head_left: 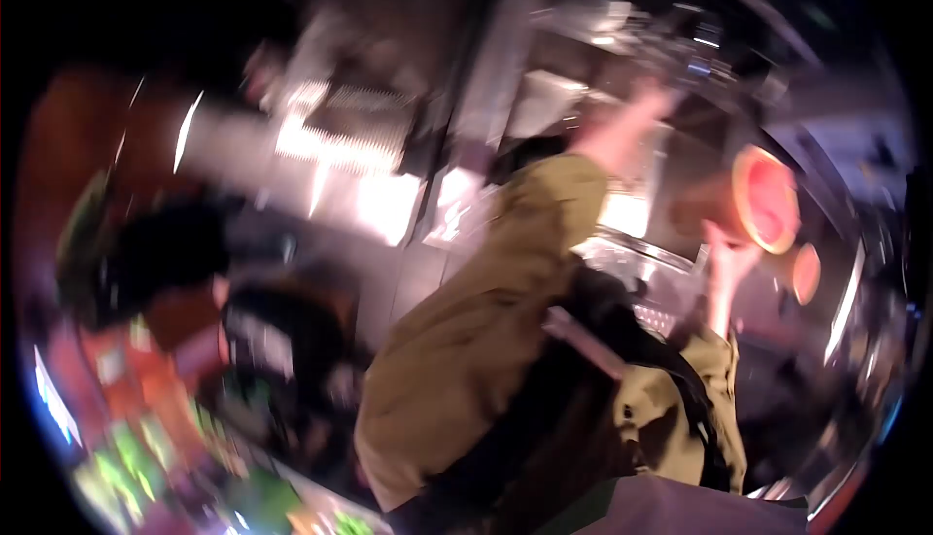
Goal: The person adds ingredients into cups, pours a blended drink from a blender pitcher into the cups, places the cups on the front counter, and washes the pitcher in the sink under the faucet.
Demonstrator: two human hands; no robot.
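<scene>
Motion blur softens most of the head view. On the left side, a tan sleeve leads up to my left hand [643, 112]. That hand reaches over the metal worktop, and its fingers are smeared, so their pose does not show. My right hand [729, 251] is raised at the right, gripping the lower edge of a round bowl [773, 200]. The bowl is tilted, with a pale yellow-orange rim and a pinkish-red inside; its contents cannot be made out.
A smaller reddish round thing [806, 275] shows right of the bowl. Blurred metal utensils or fittings [695, 44] lie beyond my left hand. A bright ribbed metal surface [340, 132] stands at the left. Dark shapes and colourful goods [136, 457] fill the lower left.
</scene>
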